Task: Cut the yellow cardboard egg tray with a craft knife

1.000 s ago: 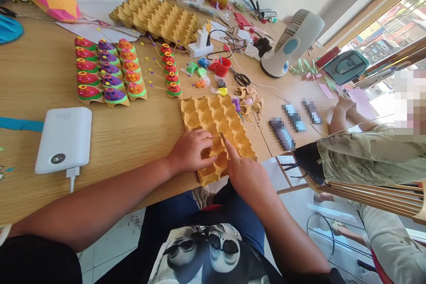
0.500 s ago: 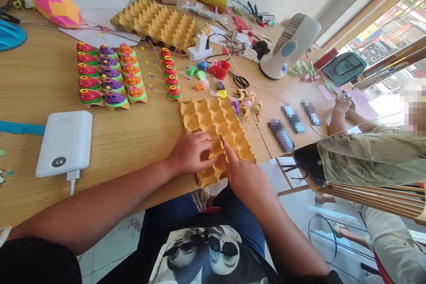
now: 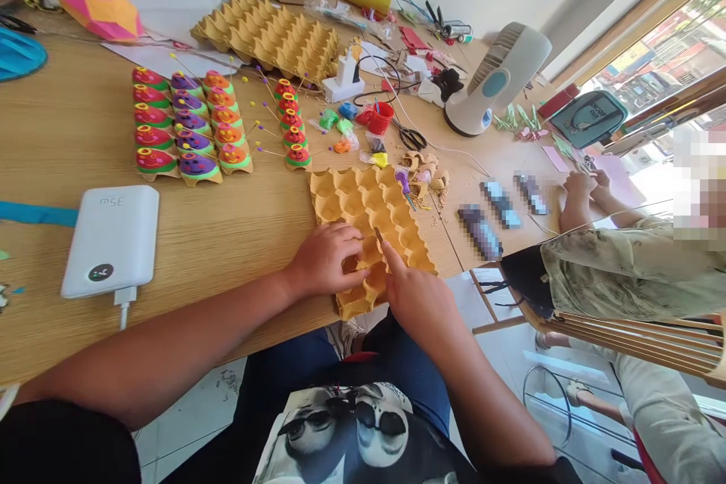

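Seemingly to steady the egg tray [image 3: 391,215], the left hand [image 3: 326,261] rests loosely spread fingers on it; beside them, the right hand's [image 3: 423,306] fingers grip a slim blade [image 3: 379,237].

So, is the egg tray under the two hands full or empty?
Empty wherever visible: the egg tray shows bare cups; the left hand and right hand hide some.

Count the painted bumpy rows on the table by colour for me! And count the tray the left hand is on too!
Red rows: 2, counting the row standing apart
Purple rows: 1
Orange rows: 1
Yellow egg tray with the left hand on it: 1
Total: 5
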`<move>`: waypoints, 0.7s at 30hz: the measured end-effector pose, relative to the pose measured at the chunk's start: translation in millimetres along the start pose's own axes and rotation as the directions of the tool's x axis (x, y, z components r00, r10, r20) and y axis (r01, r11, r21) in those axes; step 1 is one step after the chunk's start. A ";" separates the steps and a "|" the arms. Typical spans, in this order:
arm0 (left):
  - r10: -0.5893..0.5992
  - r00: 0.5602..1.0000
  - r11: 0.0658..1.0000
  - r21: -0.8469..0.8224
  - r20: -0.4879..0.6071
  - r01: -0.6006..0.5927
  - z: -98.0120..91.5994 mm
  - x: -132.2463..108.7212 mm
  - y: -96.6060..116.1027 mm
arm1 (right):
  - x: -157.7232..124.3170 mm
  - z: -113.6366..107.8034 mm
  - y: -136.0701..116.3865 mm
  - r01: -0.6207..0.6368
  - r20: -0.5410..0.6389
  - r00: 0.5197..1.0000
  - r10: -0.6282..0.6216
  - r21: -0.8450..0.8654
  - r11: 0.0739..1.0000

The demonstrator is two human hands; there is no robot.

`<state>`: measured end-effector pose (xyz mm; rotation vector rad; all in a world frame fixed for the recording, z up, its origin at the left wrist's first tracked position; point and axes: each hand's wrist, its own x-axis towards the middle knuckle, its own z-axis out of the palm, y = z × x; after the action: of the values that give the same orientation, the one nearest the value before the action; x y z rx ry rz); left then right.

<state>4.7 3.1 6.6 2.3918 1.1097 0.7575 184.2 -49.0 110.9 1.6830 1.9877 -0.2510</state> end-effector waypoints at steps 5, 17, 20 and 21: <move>0.007 1.000 1.000 -0.009 0.006 -0.007 -1.2 0.3 -0.5 | 16.0 -6.8 -1.0 0.015 -0.041 0.999 -0.015 -0.005 1.000; 0.003 1.000 1.000 0.021 0.004 -0.003 -0.2 0.6 1.0 | 8.3 -7.2 1.1 0.020 -0.024 1.000 -0.020 -0.002 1.000; 0.002 1.000 1.000 0.023 0.009 -0.002 -0.3 0.1 0.2 | 16.9 -5.0 -2.2 0.012 -0.066 0.998 -0.013 -0.023 1.000; 0.001 1.000 1.000 0.024 0.007 -0.001 -0.1 -0.3 0.1 | 17.6 -3.6 -2.9 0.005 -0.074 0.997 -0.006 -0.021 1.000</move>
<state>4.6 2.8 6.6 2.4129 1.1208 0.7397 178.8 -32.7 104.7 1.6966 2.0415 -0.1711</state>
